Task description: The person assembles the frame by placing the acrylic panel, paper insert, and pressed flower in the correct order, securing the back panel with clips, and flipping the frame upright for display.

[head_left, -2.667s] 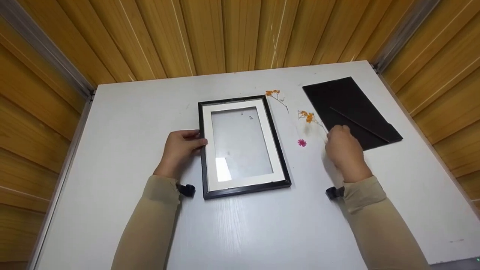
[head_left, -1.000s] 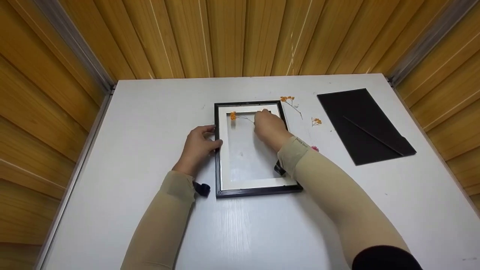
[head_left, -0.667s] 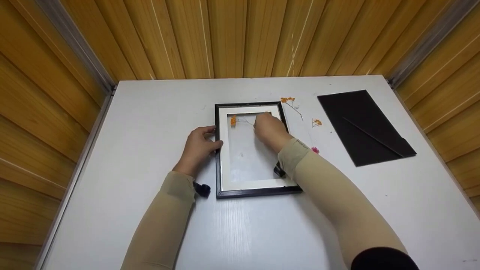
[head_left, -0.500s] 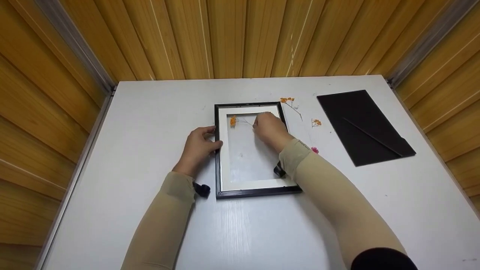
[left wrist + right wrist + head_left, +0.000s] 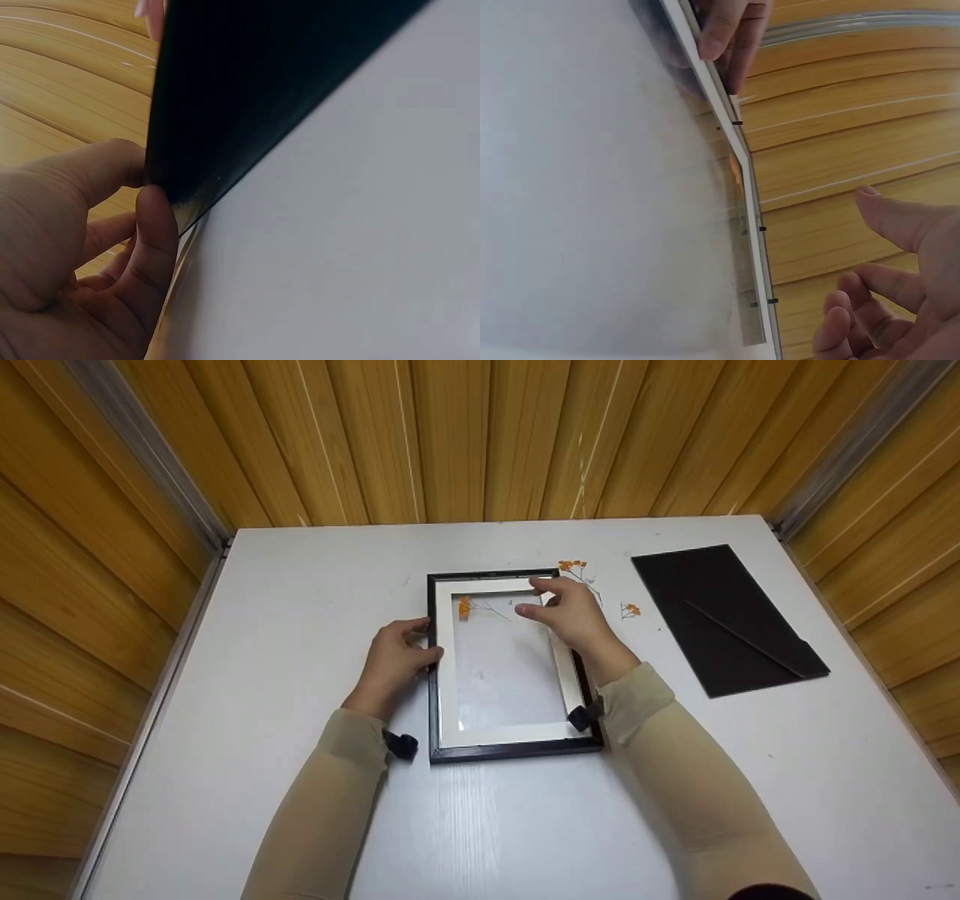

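A black picture frame (image 5: 517, 750) with a white mat (image 5: 517, 733) lies on the white table. My left hand (image 5: 394, 660) grips its left side, thumb on the rim; the left wrist view shows the thumb and a finger pinching the dark frame edge (image 5: 225, 97). Inside the mat's window, an orange flower sprig (image 5: 465, 608) lies near the upper left, its thin stem pointing right. My right hand (image 5: 574, 611) hovers over the frame's upper right, thumb and fingers spread with nothing between them. In the right wrist view, this right hand (image 5: 930, 277) is apart from the frame edge.
A second orange sprig (image 5: 572, 565) lies by the frame's upper right corner, partly behind my right hand. Farther right is another small orange sprig (image 5: 631, 610). A black backing board (image 5: 720, 622) with a slanted flap rests at the table's right.
My right hand has carried the orange sprig from beside the backing board into the frame's window, let go of it, and drawn back rightward, covering the pink flower. My left hand keeps gripping the frame.
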{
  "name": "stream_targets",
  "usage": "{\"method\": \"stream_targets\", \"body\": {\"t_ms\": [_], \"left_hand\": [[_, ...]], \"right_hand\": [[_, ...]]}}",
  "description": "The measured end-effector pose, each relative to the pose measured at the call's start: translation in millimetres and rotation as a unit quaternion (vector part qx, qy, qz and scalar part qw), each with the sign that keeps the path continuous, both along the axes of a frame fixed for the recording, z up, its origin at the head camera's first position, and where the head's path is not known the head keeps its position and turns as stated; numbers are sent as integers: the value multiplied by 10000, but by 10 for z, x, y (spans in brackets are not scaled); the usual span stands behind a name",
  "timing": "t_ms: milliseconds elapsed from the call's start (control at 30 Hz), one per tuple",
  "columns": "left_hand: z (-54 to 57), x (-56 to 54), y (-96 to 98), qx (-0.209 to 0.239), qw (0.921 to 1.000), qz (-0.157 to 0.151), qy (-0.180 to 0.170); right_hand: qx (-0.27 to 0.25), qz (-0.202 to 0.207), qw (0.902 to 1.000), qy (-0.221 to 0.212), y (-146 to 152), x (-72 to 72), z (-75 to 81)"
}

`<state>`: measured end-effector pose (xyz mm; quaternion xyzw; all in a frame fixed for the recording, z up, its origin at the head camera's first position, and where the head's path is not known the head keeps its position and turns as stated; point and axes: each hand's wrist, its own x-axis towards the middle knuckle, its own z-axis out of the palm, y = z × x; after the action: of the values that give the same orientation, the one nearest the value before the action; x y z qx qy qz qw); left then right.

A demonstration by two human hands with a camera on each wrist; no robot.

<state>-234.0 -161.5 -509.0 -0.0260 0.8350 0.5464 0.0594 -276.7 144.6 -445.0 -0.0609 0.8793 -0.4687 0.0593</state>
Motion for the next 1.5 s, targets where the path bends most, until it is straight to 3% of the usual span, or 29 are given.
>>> {"method": "stream_targets", "body": {"t_ms": [133, 300, 500, 633, 933, 1100, 1500], "left_hand": [[-24, 3, 9, 1, 10000, 21, -47], [-51, 29, 11, 56, 9997, 45, -248], [0, -17, -4, 199, 9995, 65, -241], [0, -14, -17, 310, 9993, -8, -218], [-21, -12, -36, 333, 9993, -7, -169], [-34, -19, -38, 297, 9994, -23, -168], [-38, -18, -41, 219, 9996, 7, -201]], "right_hand": [[-391, -231, 9990, 23, 375, 123, 51], [-515, -389, 9978, 117, 933, 236, 71], [-258, 69, 9995, 173, 1512, 233, 79], [168, 327, 9993, -85, 1721, 249, -47], [1399, 1456, 9778, -562, 1940, 163, -230], [1740, 1402, 9712, -826, 1898, 145, -266], [1835, 1297, 9714, -765, 1792, 157, -320]]}}
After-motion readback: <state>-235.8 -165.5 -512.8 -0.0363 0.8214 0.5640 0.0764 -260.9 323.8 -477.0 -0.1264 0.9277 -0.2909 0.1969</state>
